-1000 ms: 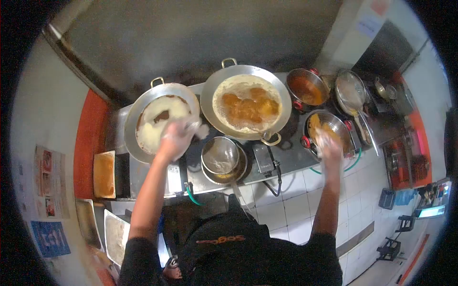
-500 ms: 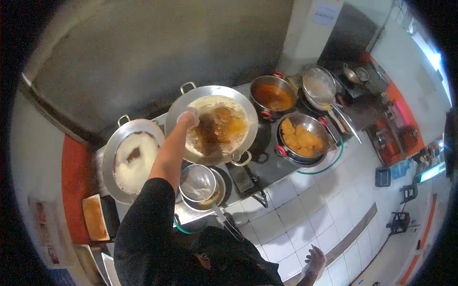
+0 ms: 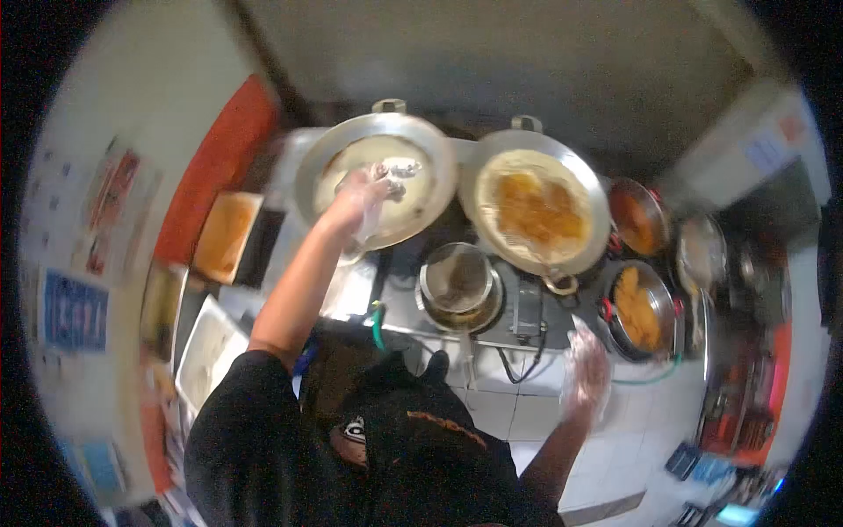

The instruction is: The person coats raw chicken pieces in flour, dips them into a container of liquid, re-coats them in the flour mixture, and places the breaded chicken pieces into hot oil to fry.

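Note:
My left hand, in a clear plastic glove, reaches over the left wok. Pale foam covers much of the liquid in that wok. Shiny dark spots show beside my fingers, but blur hides their shape and whether I hold anything. Lower right, my right hand, also gloved, is raised in the air with its fingers extended and nothing visible in it. To the right of the left wok stands another wok, with golden-brown pieces bubbling in foamy oil.
A round strainer rests over a pot in front of the woks. At right are a pot of fried pieces, a pot of reddish-orange liquid and a strainer. A white tub and an orange-stained container stand left.
My left hand has moved from above the wok with the browning pieces to above the foam-covered left wok. The view has swung left, and my right hand has come up nearer the stove.

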Available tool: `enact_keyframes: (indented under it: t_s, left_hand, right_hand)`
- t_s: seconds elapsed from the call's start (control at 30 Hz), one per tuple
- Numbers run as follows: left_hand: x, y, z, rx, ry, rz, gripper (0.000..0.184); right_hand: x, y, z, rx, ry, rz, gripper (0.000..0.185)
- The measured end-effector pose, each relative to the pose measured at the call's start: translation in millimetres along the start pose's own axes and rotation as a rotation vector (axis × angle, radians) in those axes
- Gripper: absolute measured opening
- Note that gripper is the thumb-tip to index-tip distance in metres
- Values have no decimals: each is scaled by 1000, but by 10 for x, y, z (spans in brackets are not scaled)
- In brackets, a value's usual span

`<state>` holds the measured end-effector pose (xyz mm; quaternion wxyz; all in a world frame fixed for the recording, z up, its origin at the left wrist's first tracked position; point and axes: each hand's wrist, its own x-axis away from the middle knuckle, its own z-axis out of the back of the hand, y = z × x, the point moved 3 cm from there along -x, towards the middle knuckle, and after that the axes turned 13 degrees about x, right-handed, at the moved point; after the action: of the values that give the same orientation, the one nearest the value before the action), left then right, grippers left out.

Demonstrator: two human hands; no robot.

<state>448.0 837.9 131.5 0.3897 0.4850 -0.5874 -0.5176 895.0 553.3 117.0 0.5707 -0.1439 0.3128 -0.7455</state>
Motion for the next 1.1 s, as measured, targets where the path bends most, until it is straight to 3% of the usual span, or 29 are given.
enact_keyframes:
  t_s: [0.03,0.1,0.13,0.17,0.23,0.3,0.37,0.43,0.5,0.53,0.57,0.6,0.63,0.67,0.7,0.73,0.77,0.8,0.9,1.03,1.1]
  left_hand:
    - [482,55,222,136,92,54,34]
    - [1439,385,610,117,308,-13,36]
    - [1916,613,742,30,367,-61,37]
    - [2366,756,937,-57,430,-109,37]
    - [3320,470,1697,114,636,-111,37]
    - [4298,282,2187,65,870,-185,39]
    - [5024,374,2292,-63,1087,-165,40]
    - [5743,-74,2638,-384,1321,95,38]
    - [5826,239,2429,-548,1295,420,36]
    - [5687,540,2288,-378,1074,561,35]
    - [5929,-307,2675,-621,928,414,34]
    - [6007,-684,2669,-816,765,305,34]
    - [5799,-674,2507,-766,690,545,31]
    - [5714,-840,2462,-773,574,579,28]
    - [5556,-1057,2511,-871,439,772,25]
    - [5362,-981,2414,-964,450,601,23]
    - [5301,-1066,2372,-1026,476,579,23]
    - [5199,-1040,2352,-1060,335,708,25]
    - [5094,-552,2223,-1019,455,794,27]
    - [5096,-960,2433,-1093,366,718,25]
    - [5167,-772,2465,-1140,333,709,25]
  right_hand:
    - [-129,-439,-118,-70,-82,88,38]
    - [-221,-1329,-376,-336,-156,290,38]
    - [-118,-1543,-713,-642,-217,162,36]
    - [-67,-1909,-908,-705,-385,158,35]
    - [158,-2470,-1424,-634,-635,119,28]
    - [601,-2942,-2011,-657,-851,53,27]
    - [937,-3432,-2362,-595,-1061,138,27]
    - [1314,-3721,-2776,-635,-1205,315,30]
    - [1774,-4177,-3032,-531,-1391,348,34]
    - [1943,-4122,-3506,-477,-1298,613,36]
    - [2137,-4160,-3882,-340,-1255,799,37]
    - [2331,-4203,-4250,-212,-1190,981,38]
    - [2501,-4361,-4420,-5,-1174,1087,37]
    - [2662,-4367,-4875,186,-1159,1131,33]
    - [2797,-4269,-5323,377,-1135,1173,31]
    - [2849,-4238,-5497,499,-1083,1239,31]
    - [2874,-4210,-5618,620,-1029,1302,31]
    - [2910,-4216,-5678,740,-971,1367,31]
    - [2950,-4512,-5430,814,-885,1200,34]
    - [2861,-4534,-5476,791,-952,1145,29]
    - [2825,-4430,-5662,785,-938,1170,25]
